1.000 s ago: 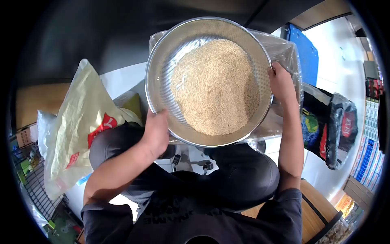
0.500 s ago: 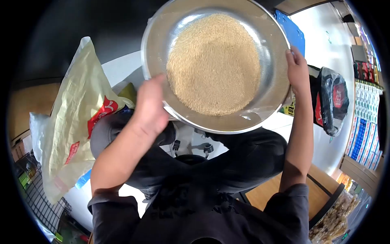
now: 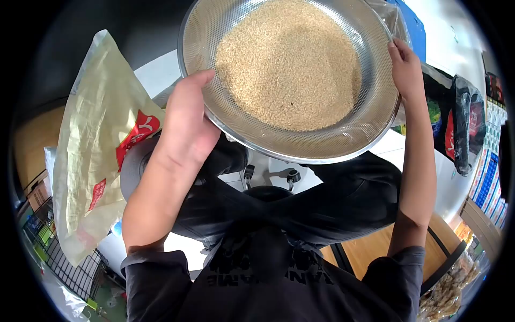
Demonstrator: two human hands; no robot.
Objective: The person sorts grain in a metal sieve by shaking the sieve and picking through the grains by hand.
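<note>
A wide perforated metal sieve [image 3: 300, 145] is held up above my knees, slightly tilted. Pale tan grain [image 3: 289, 70], which looks like unpolished rice, lies in a broad layer inside it, with one small dark speck near the lower middle. My left hand [image 3: 188, 115] supports the left side of the rim: the thumb lies over the edge and the other fingers are hidden beneath. On the right side, my right hand [image 3: 406, 70] is closed around the rim, thumb on top. Clear plastic [image 3: 394, 19] shows behind the rim there.
A yellowish woven sack [image 3: 102, 134] with red print stands at my left, near a black wire basket [image 3: 70, 273]. To the right are a black plastic bag [image 3: 466, 118], a blue container [image 3: 413, 27], and stacked boxes [image 3: 488, 177]. A wooden surface [image 3: 370, 244] is beside my leg.
The sieve has shifted up and a little right in view, both hands still on it. The left thumb now shows clearly across the rim; that hand was blurred before. The grain has shifted slightly.
</note>
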